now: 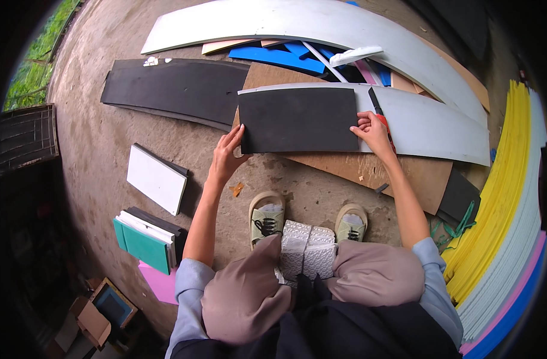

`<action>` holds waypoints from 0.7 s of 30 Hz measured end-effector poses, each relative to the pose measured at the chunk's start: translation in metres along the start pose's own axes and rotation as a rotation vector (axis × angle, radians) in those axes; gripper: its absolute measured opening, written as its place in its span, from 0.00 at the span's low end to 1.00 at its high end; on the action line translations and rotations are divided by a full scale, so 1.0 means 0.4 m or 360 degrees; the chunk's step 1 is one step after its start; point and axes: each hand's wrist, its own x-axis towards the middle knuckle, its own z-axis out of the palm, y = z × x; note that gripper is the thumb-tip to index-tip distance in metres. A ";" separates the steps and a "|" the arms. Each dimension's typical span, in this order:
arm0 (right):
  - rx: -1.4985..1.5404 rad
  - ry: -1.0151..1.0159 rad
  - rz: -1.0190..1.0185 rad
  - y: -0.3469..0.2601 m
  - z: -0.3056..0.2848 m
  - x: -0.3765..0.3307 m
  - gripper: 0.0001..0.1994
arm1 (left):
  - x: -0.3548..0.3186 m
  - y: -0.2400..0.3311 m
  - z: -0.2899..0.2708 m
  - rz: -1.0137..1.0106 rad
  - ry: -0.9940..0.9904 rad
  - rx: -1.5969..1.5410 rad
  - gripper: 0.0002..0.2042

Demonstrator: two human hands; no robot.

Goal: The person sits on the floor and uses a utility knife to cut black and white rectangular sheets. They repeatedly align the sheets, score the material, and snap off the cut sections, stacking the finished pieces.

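Concrete floor [91, 140], brown board [420, 179] on it, apparently as backing; left hand [228, 151] and right hand [374, 133] grip opposite ends of black sheet [297, 122], likely keeping it level.

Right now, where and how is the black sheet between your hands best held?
Likely by its two short ends: the black sheet looks wide, flat and thin, so left hand from the left, right hand from the right.

Workshop, apparently: stained bare floor [94, 131], stacked yellow sheets [497, 191], blue offcuts [276, 58], knife [376, 103].
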 end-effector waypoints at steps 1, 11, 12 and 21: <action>0.0004 -0.0003 -0.0006 0.006 -0.002 0.001 0.21 | 0.002 0.002 0.001 -0.0010 -0.0013 -0.0016 0.40; 0.0052 -0.0067 -0.0048 0.014 -0.009 0.010 0.21 | -0.008 -0.007 0.009 0.0122 0.0065 0.0213 0.38; 0.0049 -0.0074 -0.0048 0.012 -0.009 0.010 0.20 | -0.010 -0.008 0.011 0.0118 0.0075 0.0206 0.38; 0.0044 -0.0112 -0.0062 0.005 -0.016 0.001 0.19 | -0.016 -0.002 0.014 0.0108 0.0082 0.0171 0.37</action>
